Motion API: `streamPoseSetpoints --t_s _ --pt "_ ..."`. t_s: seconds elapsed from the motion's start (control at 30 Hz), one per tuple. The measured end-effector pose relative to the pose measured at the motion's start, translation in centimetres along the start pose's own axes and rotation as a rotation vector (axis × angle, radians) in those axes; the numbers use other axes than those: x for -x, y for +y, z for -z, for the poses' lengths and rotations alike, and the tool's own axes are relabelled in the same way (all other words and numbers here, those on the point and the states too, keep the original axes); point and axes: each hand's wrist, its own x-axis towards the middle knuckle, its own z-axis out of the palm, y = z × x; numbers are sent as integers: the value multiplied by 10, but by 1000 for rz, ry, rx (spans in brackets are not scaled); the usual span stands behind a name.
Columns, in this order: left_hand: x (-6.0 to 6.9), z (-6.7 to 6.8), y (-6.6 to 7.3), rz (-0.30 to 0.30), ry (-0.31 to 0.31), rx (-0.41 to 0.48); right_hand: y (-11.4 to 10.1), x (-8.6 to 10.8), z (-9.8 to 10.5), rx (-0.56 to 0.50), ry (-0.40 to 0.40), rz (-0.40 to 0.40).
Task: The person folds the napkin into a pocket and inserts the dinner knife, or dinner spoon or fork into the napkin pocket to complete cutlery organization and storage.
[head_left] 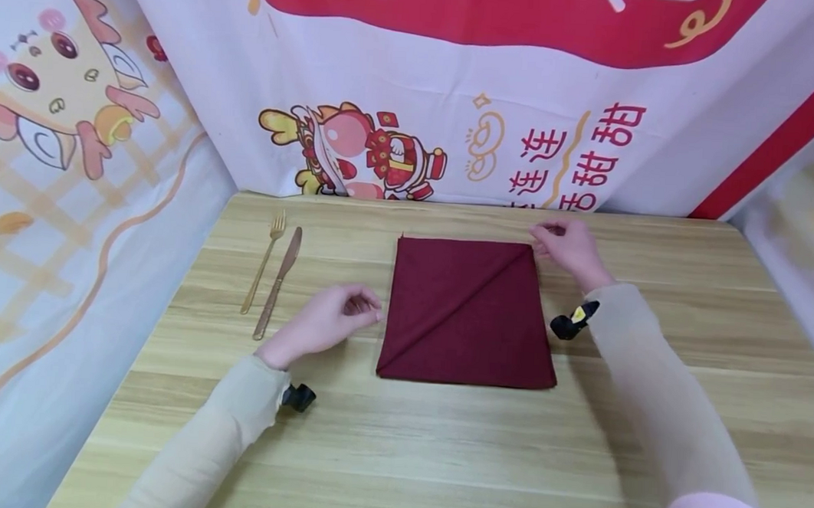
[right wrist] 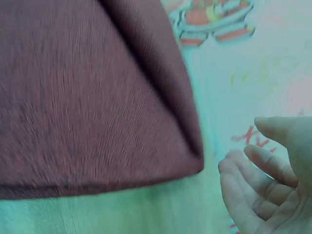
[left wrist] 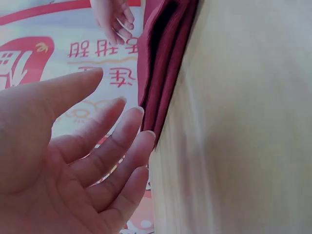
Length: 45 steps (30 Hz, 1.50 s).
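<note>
A dark red cloth napkin (head_left: pixel 486 327) lies folded into a square on the table, a diagonal fold running from its near left corner to its far right corner. Its stacked layers show at the edge of the napkin (left wrist: pixel 163 63) in the left wrist view. Beside the left edge is my left hand (head_left: pixel 328 315), fingers loosely bent, holding nothing. My right hand (head_left: pixel 568 247) hovers just off the far right corner, also with nothing in it. In the right wrist view a small gap separates the fingers of the right hand (right wrist: pixel 268 180) from the napkin's corner (right wrist: pixel 192 158).
To the left lie a gold fork (head_left: pixel 263 266) and a gold knife (head_left: pixel 279 282), side by side on the wooden table (head_left: pixel 438 455). A printed white and red cloth (head_left: pixel 484 97) hangs behind the table's far edge, and another patterned cloth (head_left: pixel 71 213) hangs at the left.
</note>
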Motion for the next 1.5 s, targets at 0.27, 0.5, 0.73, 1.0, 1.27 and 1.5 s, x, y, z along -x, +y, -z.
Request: streamPoseSetpoints --t_s 0.27,0.5,0.73,1.0,1.27,1.5 --pt "-16 8 -7 16 98 17 -30 35 -12 157 -9 172" --pt "-29 14 -9 40 135 31 -43 66 -37 122 -84 291" --pt "-44 18 -9 52 169 31 -56 98 -62 96 -203 357" --pt "-66 19 -13 68 193 81 -63 128 -96 133 -331 480" --pt "-87 22 -19 68 215 98 -69 141 -128 151 -447 537" --pt "-106 23 -20 85 198 105 -76 148 -150 152 -507 604"
